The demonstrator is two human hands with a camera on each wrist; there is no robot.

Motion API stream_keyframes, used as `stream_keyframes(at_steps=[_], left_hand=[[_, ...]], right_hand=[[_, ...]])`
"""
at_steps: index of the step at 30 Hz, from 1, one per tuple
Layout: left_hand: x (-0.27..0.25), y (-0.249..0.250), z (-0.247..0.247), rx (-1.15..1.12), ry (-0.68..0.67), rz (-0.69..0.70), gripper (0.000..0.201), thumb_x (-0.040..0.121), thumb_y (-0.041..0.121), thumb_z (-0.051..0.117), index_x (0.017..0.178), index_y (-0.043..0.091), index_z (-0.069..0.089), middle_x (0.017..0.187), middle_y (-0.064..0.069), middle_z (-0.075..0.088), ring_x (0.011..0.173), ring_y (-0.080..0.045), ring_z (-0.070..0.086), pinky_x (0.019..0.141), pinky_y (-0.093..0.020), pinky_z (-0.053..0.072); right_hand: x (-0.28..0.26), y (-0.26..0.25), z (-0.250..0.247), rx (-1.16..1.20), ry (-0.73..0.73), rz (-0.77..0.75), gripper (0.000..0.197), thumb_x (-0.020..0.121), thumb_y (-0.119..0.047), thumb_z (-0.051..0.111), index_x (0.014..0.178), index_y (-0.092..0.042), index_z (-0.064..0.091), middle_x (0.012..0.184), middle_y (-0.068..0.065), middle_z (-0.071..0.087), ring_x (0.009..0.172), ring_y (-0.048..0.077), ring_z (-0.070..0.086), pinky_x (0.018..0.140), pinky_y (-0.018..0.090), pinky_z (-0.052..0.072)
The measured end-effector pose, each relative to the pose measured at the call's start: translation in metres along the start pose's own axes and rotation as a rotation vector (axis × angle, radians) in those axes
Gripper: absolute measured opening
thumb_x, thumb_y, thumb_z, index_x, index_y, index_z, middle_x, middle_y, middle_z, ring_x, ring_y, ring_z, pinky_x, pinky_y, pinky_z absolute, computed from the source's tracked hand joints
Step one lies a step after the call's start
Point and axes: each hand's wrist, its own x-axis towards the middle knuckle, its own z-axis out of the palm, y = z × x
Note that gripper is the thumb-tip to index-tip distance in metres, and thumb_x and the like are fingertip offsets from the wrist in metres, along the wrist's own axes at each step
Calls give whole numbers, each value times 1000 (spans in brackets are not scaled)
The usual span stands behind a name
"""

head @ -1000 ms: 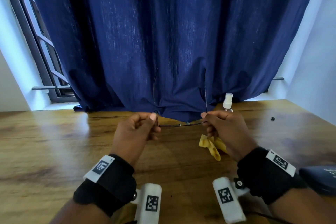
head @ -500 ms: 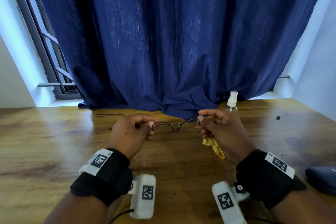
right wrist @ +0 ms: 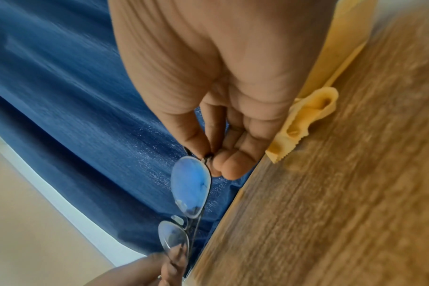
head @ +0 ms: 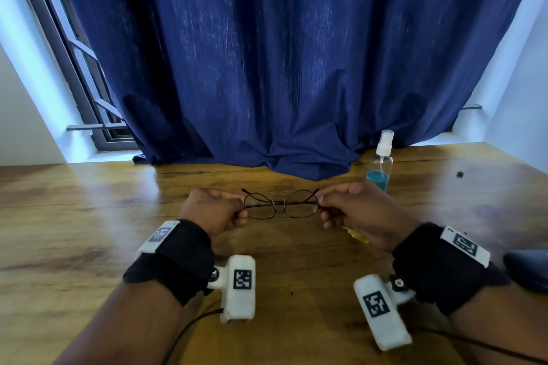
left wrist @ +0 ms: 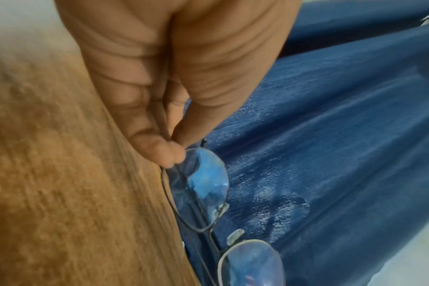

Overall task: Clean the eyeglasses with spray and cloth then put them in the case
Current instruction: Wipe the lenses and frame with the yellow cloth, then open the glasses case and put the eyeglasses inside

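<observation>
Hands: my left hand (head: 214,210) and right hand (head: 357,210) each pinch one end of the eyeglasses (head: 281,204).
Change: temples now folded, frame lower.

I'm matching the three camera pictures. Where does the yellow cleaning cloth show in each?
Head: crumpled yellow cleaning cloth peeks from under the right hand, on the wooden table.
Left wrist: not in it.
Right wrist: cloth at upper right, behind the hand.
Shared landmark: thin wire-framed eyeglasses.

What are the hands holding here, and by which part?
The glasses, between both hands: the left hand pinches one outer end of the frame, the right hand the other. The arms look folded.
</observation>
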Motion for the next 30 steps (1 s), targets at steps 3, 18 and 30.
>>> stream_keyframes(at_steps=[3, 18, 30], left_hand=[[-2, 0, 1, 4, -19, -81, 2, 93, -11, 63, 92, -10, 65, 73, -21, 65, 46, -14, 60, 39, -20, 55], [-3, -2, -1, 109, -51, -89, 10, 91, -1, 72, 95, -5, 65, 68, -18, 65, 38, -13, 64, 44, -27, 60], [-19, 10, 21, -33, -168, 278, 19, 97, 22, 67, 89, 6, 71, 60, 4, 50, 45, -6, 42, 39, -19, 37]], right_hand=[[-1, -2, -1, -31, -63, 3, 17, 93, 2, 67, 108, -1, 74, 99, 14, 74, 84, 20, 67, 75, 28, 62], [-3, 0, -12, -581, -60, 66, 16, 87, -18, 81, 102, -24, 80, 101, -9, 74, 59, 6, 57, 55, 14, 51], [-9, -8, -12, -451, 37, -29, 19, 95, -24, 73, 93, -6, 75, 74, 9, 73, 59, 13, 64, 55, 24, 55]])
